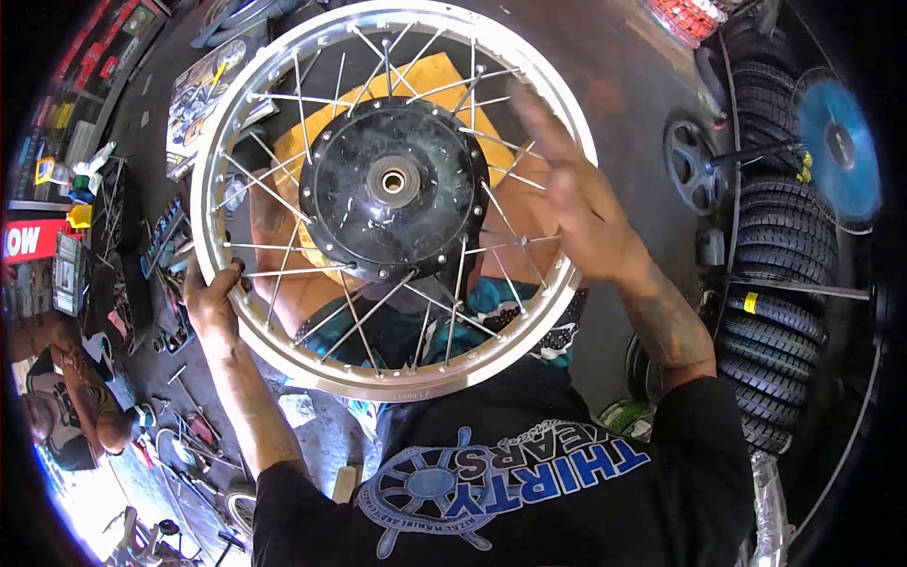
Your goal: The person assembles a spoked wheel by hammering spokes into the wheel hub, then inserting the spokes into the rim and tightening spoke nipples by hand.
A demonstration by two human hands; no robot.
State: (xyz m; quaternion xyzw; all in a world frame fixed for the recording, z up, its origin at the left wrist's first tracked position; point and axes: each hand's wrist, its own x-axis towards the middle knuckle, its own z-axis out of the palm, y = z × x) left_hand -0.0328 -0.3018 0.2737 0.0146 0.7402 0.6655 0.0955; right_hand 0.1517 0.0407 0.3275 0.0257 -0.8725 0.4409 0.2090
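Note:
A spoked wheel with a silver rim [378, 386] is held up in front of me, above my lap. At its centre sits a black drum hub [425, 222] with a round bearing bore, and thin metal spokes [368, 326] run from it to the rim. My left hand [215, 307] grips the rim at its lower left, the thumb on the inner side. By the rim's right side is my right hand [590, 213], fingers stretched out and slightly blurred, holding nothing. Whether it touches the rim, I cannot tell.
A yellowish board [430, 74] shows behind the spokes. Stacked tyres [779, 236] stand at the right, near a grey alloy wheel [694, 165] and a blue disc [836, 146]. Tools [194, 416] lie on the floor at left; another person [71, 406] sits at the far left.

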